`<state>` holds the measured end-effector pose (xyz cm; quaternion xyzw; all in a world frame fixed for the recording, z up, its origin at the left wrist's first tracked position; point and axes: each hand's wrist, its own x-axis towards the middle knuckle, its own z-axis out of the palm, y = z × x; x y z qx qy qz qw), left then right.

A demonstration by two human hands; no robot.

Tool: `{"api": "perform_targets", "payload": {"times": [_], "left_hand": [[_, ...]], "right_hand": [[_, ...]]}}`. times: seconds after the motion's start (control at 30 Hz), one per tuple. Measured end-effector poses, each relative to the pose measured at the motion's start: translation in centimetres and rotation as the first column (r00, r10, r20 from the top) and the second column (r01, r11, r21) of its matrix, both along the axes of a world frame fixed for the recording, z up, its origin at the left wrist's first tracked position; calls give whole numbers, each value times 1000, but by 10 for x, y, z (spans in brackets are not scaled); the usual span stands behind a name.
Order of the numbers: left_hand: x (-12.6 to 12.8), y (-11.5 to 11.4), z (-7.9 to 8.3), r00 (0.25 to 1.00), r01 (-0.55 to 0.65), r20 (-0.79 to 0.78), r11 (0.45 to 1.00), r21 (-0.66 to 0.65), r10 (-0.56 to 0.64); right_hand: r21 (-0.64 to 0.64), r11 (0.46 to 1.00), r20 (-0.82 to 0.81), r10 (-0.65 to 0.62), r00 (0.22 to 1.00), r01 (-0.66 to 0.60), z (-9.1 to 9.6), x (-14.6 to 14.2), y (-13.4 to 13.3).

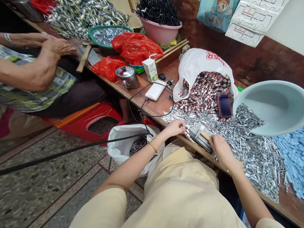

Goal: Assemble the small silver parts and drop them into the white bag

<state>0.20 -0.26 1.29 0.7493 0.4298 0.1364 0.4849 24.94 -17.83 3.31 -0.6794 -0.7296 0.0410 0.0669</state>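
My right hand [221, 148] is wrapped round the wooden handle of a small hammer [206, 136]. The hammer's head is over a dark metal block [198, 141] at the table's front edge. Just left of the block, my left hand [175, 127] is closed in a pinch at a small red-and-silver metal part [186, 133]; the fingers partly cover it. Loose silver metal pieces [251, 161] lie around the block and beyond my right hand. Behind, similar red-and-silver parts [204, 88] spill from a white plastic bag [190, 63].
A grey-blue basin [280, 91] stands at the right, near light-blue pieces [291, 158]. A power bank [155, 91] with a cable, a drink carton [150, 69] and a metal cup [128, 77] are leftward. Below is a white sack [118, 136]. Another person's arms [35, 63] rest at far left.
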Motion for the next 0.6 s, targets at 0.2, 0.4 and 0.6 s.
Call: {"api": "perform_targets", "payload": {"times": [0.2,0.4,0.6], "left_hand": [[0,-4,9,999,15,-49,998,64,-12],[0,-5,14,996,27,-83,993,118,-18],[-1,-6,11,997,15,-74,993,116,-7]], "right_hand": [[-23,997,-193,-79,978,76,29,-20,9],[-78,991,-204,90,975,-108,46,-43,15],[-157,985,31,81,996,-75,43,-51,16]]}}
